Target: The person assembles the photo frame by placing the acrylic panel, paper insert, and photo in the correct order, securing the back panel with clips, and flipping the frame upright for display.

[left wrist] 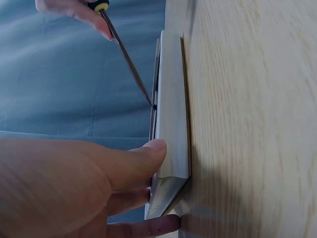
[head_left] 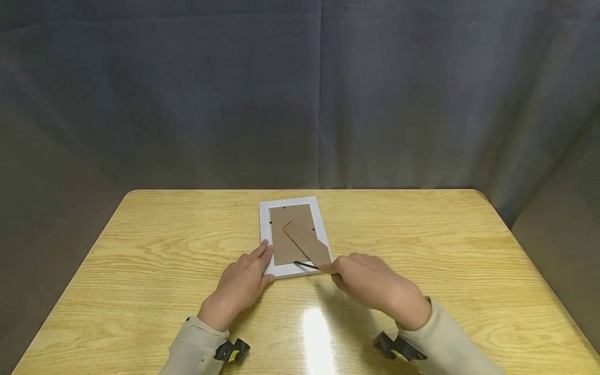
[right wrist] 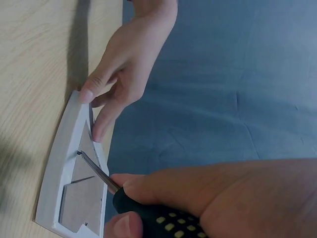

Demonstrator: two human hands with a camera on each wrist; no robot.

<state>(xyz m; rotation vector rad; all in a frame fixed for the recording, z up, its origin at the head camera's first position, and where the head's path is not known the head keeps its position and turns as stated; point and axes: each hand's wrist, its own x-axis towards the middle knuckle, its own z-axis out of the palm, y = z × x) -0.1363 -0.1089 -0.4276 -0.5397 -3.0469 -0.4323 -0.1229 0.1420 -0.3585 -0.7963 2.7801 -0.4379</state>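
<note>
A white picture frame (head_left: 264, 224) lies back side up on the table, its brown backing board (head_left: 281, 245) showing with a stand leg (head_left: 307, 240) cut from the same board. My left hand (head_left: 244, 278) grips the near left corner, the thumb on the near edge and fingers along the left side. In my right hand (head_left: 370, 281) is a screwdriver (right wrist: 153, 218) with a dark, yellow-dotted handle. Its shaft slants across the near rim, and the tip is at a small black tab (right wrist: 79, 152) on the backing's near edge.
The wooden table (head_left: 164, 260) stretches to both sides of the frame. A dark grey curtain (head_left: 225, 104) hangs behind its far edge. More black tabs sit along the other sides of the backing. Each wrist carries a black device (head_left: 233, 350).
</note>
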